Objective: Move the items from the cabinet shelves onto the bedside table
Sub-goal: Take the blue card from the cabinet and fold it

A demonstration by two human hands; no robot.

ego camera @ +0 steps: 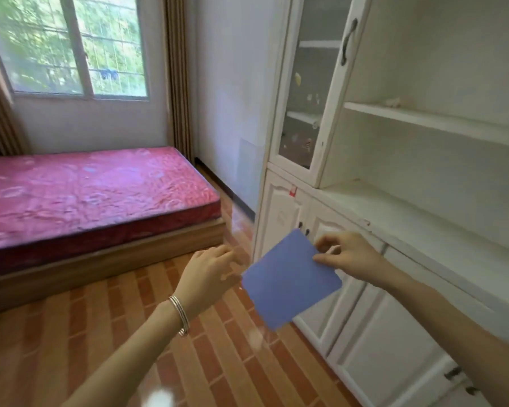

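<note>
This is a bedroom in a home. A bed point(94, 201) with a red mattress stands beyond the fingers point(218, 254), to their left. A curtained window point(77, 45) is behind it, and a white shelved cabinet point(394, 171) rises to their right.

No legible text, label, brand or number anywhere.

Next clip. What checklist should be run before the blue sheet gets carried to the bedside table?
1. Grip: right hand pinches the blue sheet at its edge: ok.
2. Support: left hand touching the sheet's corner: cannot tell, blurred.
3. Sheet out of the cabinet: ok.
4. Bedside table in view: not ok.
5. Shelves emptied: not ok, a small pale item lies on the upper shelf.
</note>
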